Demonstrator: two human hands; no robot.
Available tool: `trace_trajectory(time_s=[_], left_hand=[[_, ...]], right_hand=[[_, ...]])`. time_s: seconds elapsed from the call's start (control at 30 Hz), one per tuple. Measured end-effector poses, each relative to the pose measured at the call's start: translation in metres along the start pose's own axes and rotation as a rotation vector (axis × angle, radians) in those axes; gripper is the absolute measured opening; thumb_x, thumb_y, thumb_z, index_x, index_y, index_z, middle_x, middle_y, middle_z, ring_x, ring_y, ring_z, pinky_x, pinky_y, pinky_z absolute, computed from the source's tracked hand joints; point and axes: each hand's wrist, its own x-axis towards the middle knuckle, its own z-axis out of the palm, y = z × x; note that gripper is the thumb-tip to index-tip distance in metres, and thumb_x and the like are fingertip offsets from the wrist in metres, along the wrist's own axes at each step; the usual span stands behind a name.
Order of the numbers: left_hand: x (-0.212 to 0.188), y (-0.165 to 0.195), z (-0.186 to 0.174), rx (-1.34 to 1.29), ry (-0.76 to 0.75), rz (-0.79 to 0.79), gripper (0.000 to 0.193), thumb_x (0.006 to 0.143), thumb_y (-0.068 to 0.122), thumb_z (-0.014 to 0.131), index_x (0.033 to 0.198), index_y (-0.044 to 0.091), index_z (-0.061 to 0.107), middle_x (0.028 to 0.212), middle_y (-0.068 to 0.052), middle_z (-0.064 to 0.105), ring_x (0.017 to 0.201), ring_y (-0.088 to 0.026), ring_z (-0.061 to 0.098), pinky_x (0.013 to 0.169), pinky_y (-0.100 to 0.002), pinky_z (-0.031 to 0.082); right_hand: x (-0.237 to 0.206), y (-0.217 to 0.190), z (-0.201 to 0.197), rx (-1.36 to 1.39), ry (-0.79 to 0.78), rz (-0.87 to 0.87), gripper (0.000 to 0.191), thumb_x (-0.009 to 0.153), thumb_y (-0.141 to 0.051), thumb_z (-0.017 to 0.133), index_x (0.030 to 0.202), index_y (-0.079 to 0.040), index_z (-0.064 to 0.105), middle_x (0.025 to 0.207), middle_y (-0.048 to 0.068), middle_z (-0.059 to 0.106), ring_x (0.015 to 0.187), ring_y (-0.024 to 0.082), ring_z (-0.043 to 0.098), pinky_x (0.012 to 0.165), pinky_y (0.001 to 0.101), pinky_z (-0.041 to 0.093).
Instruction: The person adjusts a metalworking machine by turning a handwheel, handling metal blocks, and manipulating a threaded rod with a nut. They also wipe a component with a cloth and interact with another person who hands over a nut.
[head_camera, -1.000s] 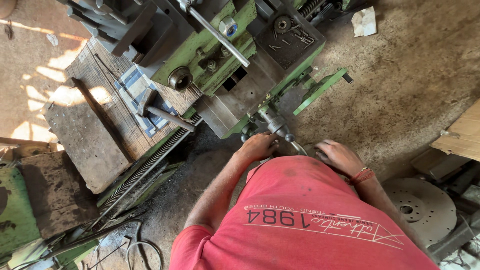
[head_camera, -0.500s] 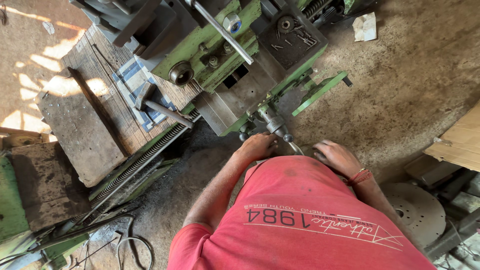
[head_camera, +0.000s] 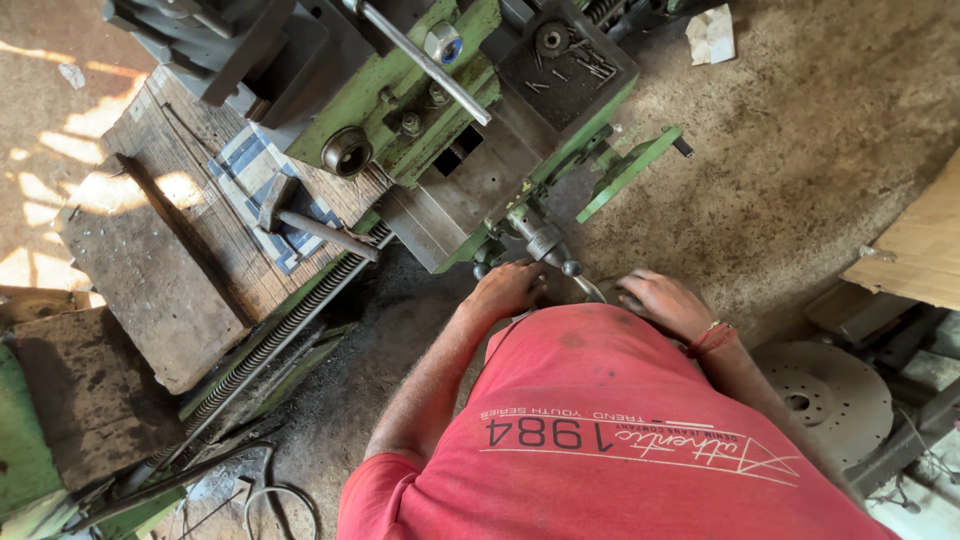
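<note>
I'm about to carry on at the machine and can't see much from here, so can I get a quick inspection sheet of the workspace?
Surface: green machine, worn and oily; dark tray on top holding small metal bits.
Job's things: metal crank handle at the machine's front, between both hands.
Clutter: hammer lying on a blue-and-white sheet on a wooden board; paper scrap on the floor.
Hands: left hand and right hand at the front controls; grip hidden from here.
Cables: thin wires at lower right; dark loop at lower left, kind unclear.
Surroundings: dirt floor; holed metal disc; pale board at right.
</note>
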Motion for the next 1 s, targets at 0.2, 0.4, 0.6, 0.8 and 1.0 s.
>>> trace_trajectory(time_s=[0.2, 0.4, 0.6, 0.8, 1.0], left_hand=[[-0.002, -0.003, 0.002, -0.028, 0.005, -0.002, 0.029, 0.096, 0.029, 0.063, 0.113, 0.006, 0.068, 0.099, -0.019, 0.072, 0.096, -0.038, 0.069, 0.082, -0.05, 0.053], [-0.002, 0.001, -0.008, -0.015, 0.008, 0.017, 0.029, 0.096, 0.029, 0.064, 0.113, 0.006, 0.068, 0.1, -0.018, 0.072, 0.096, -0.037, 0.07, 0.082, -0.049, 0.054], [0.004, 0.01, -0.033, -0.105, 0.045, 0.053, 0.027, 0.099, 0.026, 0.063, 0.118, 0.008, 0.069, 0.109, -0.016, 0.074, 0.098, -0.032, 0.072, 0.083, -0.045, 0.057], [0.023, 0.004, -0.067, -0.527, 0.22, 0.107, 0.036, 0.099, 0.019, 0.064, 0.132, 0.007, 0.062, 0.116, -0.01, 0.074, 0.099, -0.023, 0.073, 0.084, -0.036, 0.06], [0.049, -0.013, -0.073, -1.134, 0.327, 0.016, 0.032, 0.104, 0.015, 0.06, 0.133, 0.003, 0.062, 0.115, -0.014, 0.074, 0.106, -0.022, 0.072, 0.088, -0.037, 0.059]], right_hand=[[-0.002, -0.007, 0.0, 0.001, -0.015, 0.015, 0.029, 0.094, -0.029, 0.064, 0.113, -0.008, 0.069, 0.108, 0.013, 0.068, 0.098, 0.035, 0.068, 0.083, 0.0454, 0.056], [-0.004, -0.022, -0.009, 0.003, -0.026, 0.084, 0.029, 0.093, -0.029, 0.063, 0.114, -0.01, 0.069, 0.11, 0.011, 0.068, 0.097, 0.034, 0.069, 0.082, 0.0453, 0.057], [-0.007, -0.038, -0.017, -0.021, -0.028, 0.144, 0.029, 0.091, -0.028, 0.063, 0.113, -0.011, 0.07, 0.109, 0.011, 0.069, 0.099, 0.034, 0.069, 0.083, 0.0458, 0.057], [-0.013, -0.049, -0.021, 0.007, -0.015, 0.213, 0.029, 0.095, -0.033, 0.059, 0.11, -0.012, 0.072, 0.105, 0.014, 0.07, 0.098, 0.036, 0.069, 0.084, 0.0489, 0.056], [-0.025, -0.039, -0.007, 0.047, 0.026, 0.263, 0.031, 0.096, -0.035, 0.058, 0.11, -0.01, 0.07, 0.1, 0.017, 0.069, 0.097, 0.039, 0.066, 0.084, 0.0511, 0.053]])
